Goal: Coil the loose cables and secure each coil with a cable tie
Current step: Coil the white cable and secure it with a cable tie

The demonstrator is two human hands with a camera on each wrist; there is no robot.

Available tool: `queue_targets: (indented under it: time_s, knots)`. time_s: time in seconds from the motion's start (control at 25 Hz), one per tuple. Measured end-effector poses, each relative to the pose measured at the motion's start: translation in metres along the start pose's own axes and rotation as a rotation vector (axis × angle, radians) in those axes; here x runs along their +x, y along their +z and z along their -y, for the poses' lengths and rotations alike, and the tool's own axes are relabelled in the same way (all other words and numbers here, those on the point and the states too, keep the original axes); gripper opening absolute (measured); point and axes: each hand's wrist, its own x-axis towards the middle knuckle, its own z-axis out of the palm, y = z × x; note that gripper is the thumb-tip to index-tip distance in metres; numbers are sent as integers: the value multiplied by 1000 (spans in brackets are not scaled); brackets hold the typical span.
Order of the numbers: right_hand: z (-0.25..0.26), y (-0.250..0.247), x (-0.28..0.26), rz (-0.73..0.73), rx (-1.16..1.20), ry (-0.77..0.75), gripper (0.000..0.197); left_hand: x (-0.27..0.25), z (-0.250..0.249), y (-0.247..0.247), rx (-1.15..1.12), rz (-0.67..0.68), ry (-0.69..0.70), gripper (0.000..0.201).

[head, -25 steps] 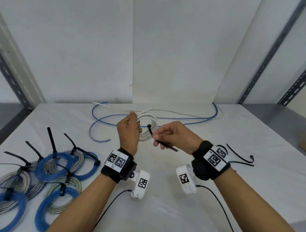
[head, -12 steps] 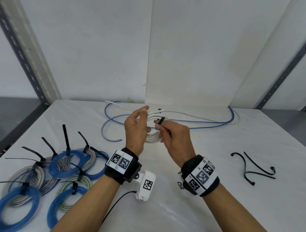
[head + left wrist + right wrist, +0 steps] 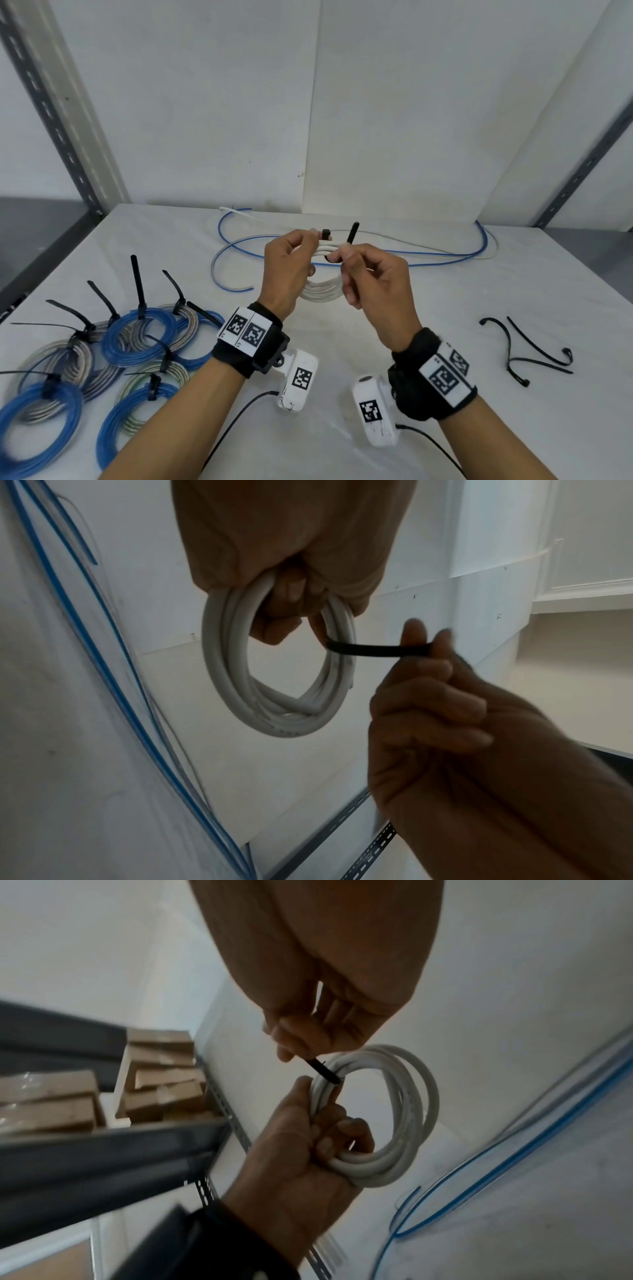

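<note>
A: Where's the coil of thick white round cable (image 3: 321, 291) right now?

B: Lifted clear of the white desk (image 3: 342, 342), held up in front of the person. The left hand (image 3: 287, 270) grips its top, fingers (image 3: 337, 1139) curled through the loop and round the bundled turns. I'd say that grip is there to keep the turns from springing apart while the tie goes on

A: And the other hand?

B: The right hand (image 3: 373, 284), just right of the coil, pinches a thin black plastic cable tie (image 3: 377, 650) between thumb and fingers, the rest curled in. The strap runs from that pinch to the coil's right side, up against the turns; its tip sticks up above the coil, and the small black head shows at the left thumb. Whether the tip is in the head yet, I can't tell

A: So what's left for this coil?

B: By my reading, thread the tip and pull snug. The risk is a turn slipping out of the left grip before the strap bites

A: Anything else around?

B: Left of the coil, near the desk's edge, lies a heap of blue and grey cable coils (image 3: 137, 332), each with a black tie already on. Behind the coil a long loose blue cable (image 3: 445, 257) trails over the desk, uncoiled. Well to the coil's right lie a few spare black cable ties (image 3: 524, 356)
</note>
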Motion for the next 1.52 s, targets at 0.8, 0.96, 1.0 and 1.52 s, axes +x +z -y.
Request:
queue_targets:
  time_s: [0.8, 0.96, 1.0, 1.52]
  knots:
    - [11, -21, 22, 85, -18, 330, 43, -11, 3, -1, 333, 105, 413, 20]
    - [7, -20, 25, -17, -162, 249, 35, -9, 4, 0, 329, 112, 419, 19]
    - [5, -19, 26, -73, -220, 204, 30, -8, 4, 0, 294, 107, 395, 19]
    - [2, -29, 50, -315, -148, 76, 11, -15, -11, 3, -12, 286, 44, 22]
